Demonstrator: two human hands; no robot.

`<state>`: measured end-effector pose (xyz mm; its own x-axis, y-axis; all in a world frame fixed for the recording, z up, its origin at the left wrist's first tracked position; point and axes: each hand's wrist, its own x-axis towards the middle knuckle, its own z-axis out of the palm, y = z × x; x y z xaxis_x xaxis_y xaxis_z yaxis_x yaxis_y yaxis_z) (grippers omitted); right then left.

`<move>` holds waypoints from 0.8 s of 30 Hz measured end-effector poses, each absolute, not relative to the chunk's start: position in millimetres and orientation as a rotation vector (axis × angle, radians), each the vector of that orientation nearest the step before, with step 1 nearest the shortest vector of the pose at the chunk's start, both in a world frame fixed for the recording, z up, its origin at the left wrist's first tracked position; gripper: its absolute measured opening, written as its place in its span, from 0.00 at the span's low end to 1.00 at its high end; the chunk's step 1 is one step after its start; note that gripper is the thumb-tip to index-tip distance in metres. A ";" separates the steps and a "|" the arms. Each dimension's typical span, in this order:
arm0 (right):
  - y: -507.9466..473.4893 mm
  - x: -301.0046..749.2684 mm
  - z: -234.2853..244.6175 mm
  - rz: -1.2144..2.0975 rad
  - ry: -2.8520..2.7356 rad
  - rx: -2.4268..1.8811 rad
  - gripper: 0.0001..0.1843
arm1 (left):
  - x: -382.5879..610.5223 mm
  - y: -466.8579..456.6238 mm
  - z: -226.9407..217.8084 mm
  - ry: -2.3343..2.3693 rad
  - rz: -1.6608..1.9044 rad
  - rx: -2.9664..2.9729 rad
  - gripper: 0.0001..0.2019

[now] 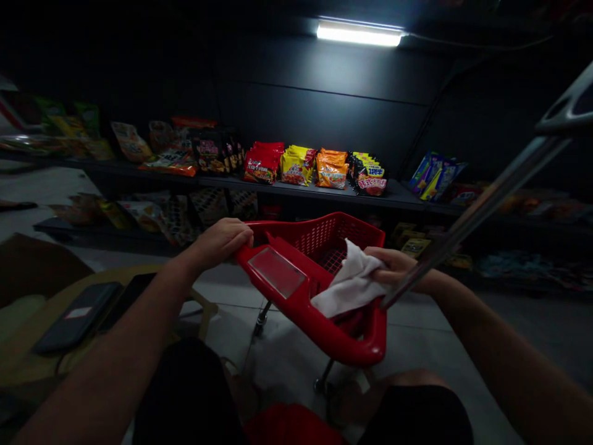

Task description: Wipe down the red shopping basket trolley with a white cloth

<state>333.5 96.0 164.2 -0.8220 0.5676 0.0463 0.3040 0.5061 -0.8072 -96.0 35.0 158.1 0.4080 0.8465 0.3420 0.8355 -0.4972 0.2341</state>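
Note:
A red plastic shopping cart stands right in front of me, with its handle end toward my knees. My left hand is wrapped round the left corner of the cart's rim. In my right hand is a white cloth, bunched at the fingers and draped over the cart's right inner side. A clear panel is set into the handle area, between my two hands. A metal pole rises from the cart's right corner and passes in front of my right wrist.
Behind the cart runs a dark shelf with red noodle packs, yellow packs and orange packs. At left, a round table bears a dark flat device. A lamp glows above.

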 end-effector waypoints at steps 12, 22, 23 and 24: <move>85.9 374.5 72.0 0.631 -1.852 -1.073 0.17 | -92.1 53.4 161.9 1.743 0.780 2.400 0.24; 4.8 294.3 33.0 0.518 -1.738 -0.779 0.17 | 25.7 -82.3 157.5 1.491 1.162 2.303 0.23; 6.9 293.3 33.0 0.500 -1.715 -0.809 0.16 | 21.5 -82.5 157.2 1.509 1.182 2.294 0.24; 6.5 290.3 35.6 0.500 -1.684 -0.840 0.15 | 14.9 -79.9 157.8 1.526 1.204 2.275 0.25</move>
